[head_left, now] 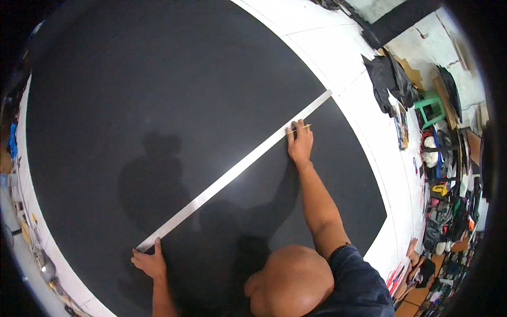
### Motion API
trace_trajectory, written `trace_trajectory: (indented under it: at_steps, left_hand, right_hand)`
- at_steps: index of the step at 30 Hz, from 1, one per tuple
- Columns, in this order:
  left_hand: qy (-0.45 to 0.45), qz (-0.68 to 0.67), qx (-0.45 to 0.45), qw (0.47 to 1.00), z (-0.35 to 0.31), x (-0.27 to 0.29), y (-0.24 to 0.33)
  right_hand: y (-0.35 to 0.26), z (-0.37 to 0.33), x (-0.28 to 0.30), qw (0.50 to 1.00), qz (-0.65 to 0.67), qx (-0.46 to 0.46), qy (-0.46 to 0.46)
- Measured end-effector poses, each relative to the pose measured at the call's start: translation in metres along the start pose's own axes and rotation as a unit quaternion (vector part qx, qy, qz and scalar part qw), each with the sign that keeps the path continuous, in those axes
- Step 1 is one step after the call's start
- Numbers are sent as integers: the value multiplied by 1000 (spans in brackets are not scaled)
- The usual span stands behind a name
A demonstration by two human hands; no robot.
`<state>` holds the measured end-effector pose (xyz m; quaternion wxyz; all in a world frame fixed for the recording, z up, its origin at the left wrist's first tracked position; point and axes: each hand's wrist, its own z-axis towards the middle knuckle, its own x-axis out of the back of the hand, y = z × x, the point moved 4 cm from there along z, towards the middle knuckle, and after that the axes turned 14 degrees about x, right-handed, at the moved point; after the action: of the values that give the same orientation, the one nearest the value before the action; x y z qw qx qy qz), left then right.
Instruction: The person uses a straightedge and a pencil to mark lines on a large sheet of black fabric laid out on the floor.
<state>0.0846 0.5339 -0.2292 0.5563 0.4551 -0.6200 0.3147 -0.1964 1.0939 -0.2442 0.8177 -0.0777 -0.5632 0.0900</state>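
A long silver metal straightedge (227, 177) lies slantwise across a large black sheet (105, 79). My left hand (152, 261) grips its near left end, with thumb and fingers on either side of the strip. My right hand (301, 145) rests at the straightedge's edge, toward its far right end. A thin yellow pencil (308, 126) sits between the right hand's fingers, lying across them. The far tip of the straightedge reaches the sheet's edge, where the white table surface begins. My shadow falls over the middle of the sheet.
The white tabletop (364, 121) borders the black sheet. Dark folded material (383, 79) lies at its right edge, near a green plastic stool (430, 109). Another person (417, 267) is at the lower right, beside piled clutter. Assorted items line the left rim.
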Motion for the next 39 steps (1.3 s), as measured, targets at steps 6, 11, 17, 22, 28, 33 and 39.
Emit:
trace_trajectory:
  at_steps: [6, 11, 17, 22, 28, 33, 39]
  left_hand:
    - [-16, 56, -9, 998, 0, 20, 10]
    - [-85, 46, 58, 994, 3, 22, 15]
    - [-53, 32, 54, 997, 0, 23, 14]
    - [-86, 21, 47, 995, 1, 19, 12]
    - [-97, 33, 50, 993, 1, 22, 15]
    - [-95, 33, 46, 994, 0, 21, 14]
    - [-63, 63, 34, 995, 2, 21, 15]
  right_hand:
    - [-48, 11, 35, 986, 10, 3, 164]
    - [-179, -25, 4, 932, 347, -14, -101]
    - [-331, -102, -10, 782, 519, 149, -311]
    - [-380, -125, -8, 740, 539, 255, -313]
    - [-390, -127, -16, 762, 528, 252, -277]
    - [-387, -128, -10, 772, 510, 301, -232]
    - [-316, -100, 14, 865, 323, 218, -315]
